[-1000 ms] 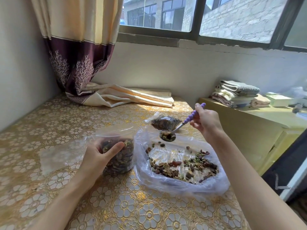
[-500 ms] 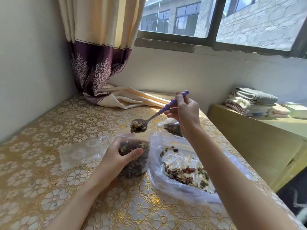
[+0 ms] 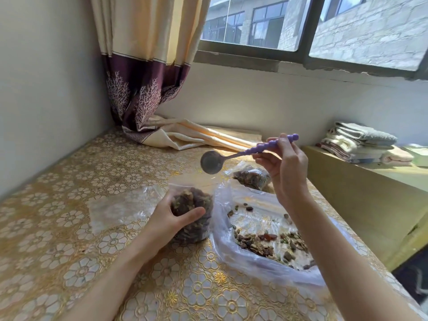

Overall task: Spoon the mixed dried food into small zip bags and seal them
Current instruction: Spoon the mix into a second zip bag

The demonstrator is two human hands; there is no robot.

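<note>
While the left hand [image 3: 171, 218] grips the zip bag [image 3: 193, 217] upright on the table [image 3: 69, 251], fingers and thumb curled round its bulging front, the right hand [image 3: 286, 169] pinches the purple handle of the spoon [image 3: 212, 162] and holds it above and just beyond the bag's mouth. In this single head view the spoon's bowl is tipped on its side and looks empty, so I judge the step in hand to be the end of one pour into the bag. That bag is heaped close to its top. To its right the big bag [image 3: 261, 253] lies open and flat, with a thin scatter of mix [image 3: 268, 242] left in it; a filled bag [image 3: 252, 178] sits farther back, behind the right wrist, and a flat clear bag [image 3: 120, 207] lies left of the left hand. Next, either the spoon goes back right and down to gather more mix, or, if the bag is full enough, the spoon is set down and the strip pressed shut, which calls for both hands. Half a second ago the spoon carried a load level over the bag; now it is tipped and bare. A second ago it was low over the big bag, just loaded. The left hand's hold has not changed.
</note>
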